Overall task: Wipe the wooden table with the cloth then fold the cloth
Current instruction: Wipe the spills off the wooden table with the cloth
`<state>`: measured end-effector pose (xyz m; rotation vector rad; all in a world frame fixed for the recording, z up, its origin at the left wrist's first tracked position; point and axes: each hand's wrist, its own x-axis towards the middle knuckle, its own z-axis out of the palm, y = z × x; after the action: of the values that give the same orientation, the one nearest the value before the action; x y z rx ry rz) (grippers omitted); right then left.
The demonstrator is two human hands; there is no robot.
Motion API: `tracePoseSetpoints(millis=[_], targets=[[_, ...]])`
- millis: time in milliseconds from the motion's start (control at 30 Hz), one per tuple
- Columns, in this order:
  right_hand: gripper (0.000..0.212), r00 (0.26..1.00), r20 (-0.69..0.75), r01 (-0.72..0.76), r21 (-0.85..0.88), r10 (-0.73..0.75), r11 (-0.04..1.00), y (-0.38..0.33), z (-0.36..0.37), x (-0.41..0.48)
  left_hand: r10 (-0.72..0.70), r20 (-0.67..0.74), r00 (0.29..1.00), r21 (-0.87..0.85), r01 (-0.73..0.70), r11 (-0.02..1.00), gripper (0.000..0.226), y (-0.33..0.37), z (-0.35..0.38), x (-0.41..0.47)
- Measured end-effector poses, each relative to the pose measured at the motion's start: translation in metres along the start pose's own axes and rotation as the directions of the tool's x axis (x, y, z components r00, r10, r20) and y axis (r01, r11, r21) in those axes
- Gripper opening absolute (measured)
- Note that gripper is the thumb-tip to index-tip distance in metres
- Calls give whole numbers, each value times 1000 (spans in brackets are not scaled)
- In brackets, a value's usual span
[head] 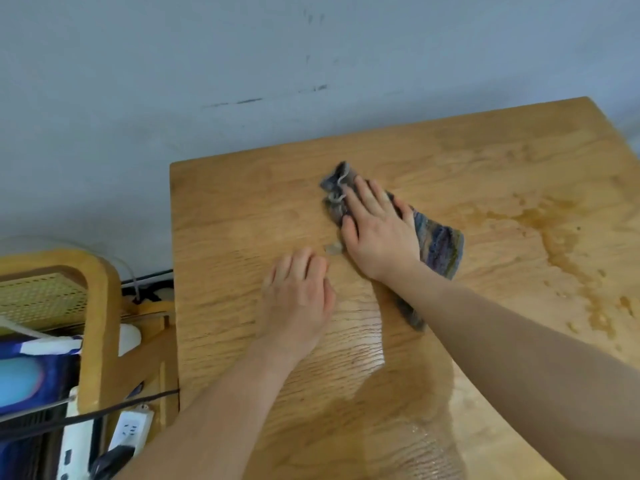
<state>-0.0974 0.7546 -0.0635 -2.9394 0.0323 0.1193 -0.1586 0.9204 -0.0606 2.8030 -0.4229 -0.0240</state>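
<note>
Cloth (440, 244): a striped, grey-blue knitted piece, lying bunched on the wooden table (242, 209) a little beyond its middle. Only part of it can be examined. One crumpled end shows past the fingertips towards the wall, a flatter striped section shows to the right of the hand, and a narrow strip trails back under the forearm. The portion under the palm is hidden, so its folds there cannot be judged.

Head view, hands. The right hand (379, 230) lies palm down on the cloth, fingers extended and slightly spread, pressing flat and not gripping. The left hand (298, 296) rests on the bare wood just beside the cloth, apart from it; the fingers are curled under at the tips, and what lies beneath the palm cannot be seen. Both forearms run out of the lower edge of the picture. A small pale scrap (333, 249) sits on the wood between the two hands; what it is cannot be made out.

Head view, table surface. A wet stain (554, 230) with scattered droplets spreads across the right part of the top, well apart from the cloth. The near and right edges of the table are cut off.

Head view, surroundings. At left stands a wooden chair (100, 306) with a woven panel, partly cut off. A white power strip (130, 431) and dark cables lie below it. The blue items behind the chair frame are too obscured to identify. The grey wall (173, 81) bears dark scuffs.
</note>
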Motion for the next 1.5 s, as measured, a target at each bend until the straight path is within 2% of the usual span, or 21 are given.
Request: tracePoseSetpoints(millis=[67,133,300,400,533,600,700,767,833,1000,1100,1167,1267,1333,1400,1500], targets=[[55,998,1,-57,15,57,998,-2,0,8,-135,-22,991,21,135,991,36,-8,0,9],[53,1000,5,-24,10,24,1000,-4,2,-10,-192,-12,981,54,192,980,48,-12,3,7],[53,981,92,171,-23,-168,985,-9,6,-58,-151,38,988,77,148,986,57,-11,2,12],[54,988,64,144,-31,-142,989,-15,3,-14,-164,63,984,68,160,985,59,-12,1,13],[55,999,44,23,33,-25,999,-46,8,65,-172,84,981,63,168,984,60,-8,1,13],[54,998,39,50,35,-52,998,-56,9,66,-186,70,980,53,183,982,60,-10,1,14],[52,985,21,171,-15,-171,985,-51,11,13,-191,49,980,34,189,981,56,-10,0,10],[52,973,69,223,1,-222,975,-43,10,-10,-189,33,981,34,188,982,53,-8,0,9],[53,969,78,232,20,-233,972,-38,8,4,-182,30,983,49,180,982,55,-8,0,12],[55,991,31,133,25,-133,991,-60,8,87,-196,50,979,70,192,979,56,-10,3,16],[56,981,38,190,19,-191,982,-55,8,93,-193,56,980,60,190,980,55,-10,2,13],[57,991,-28,128,-7,-129,992,-20,3,89,-190,57,980,61,186,981,56,-12,1,13],[57,981,-28,-190,12,190,982,42,-12,88,-195,66,979,66,190,979,57,-12,2,15],[57,956,-33,-291,17,292,957,36,-11,80,-195,60,979,65,191,979,56,-11,1,16],[56,977,-76,-197,33,199,980,-8,1,55,-193,55,980,63,189,980,57,-11,0,15],[54,994,-1,111,48,-111,993,-55,14,12,-195,46,980,52,192,980,57,-11,0,10]])
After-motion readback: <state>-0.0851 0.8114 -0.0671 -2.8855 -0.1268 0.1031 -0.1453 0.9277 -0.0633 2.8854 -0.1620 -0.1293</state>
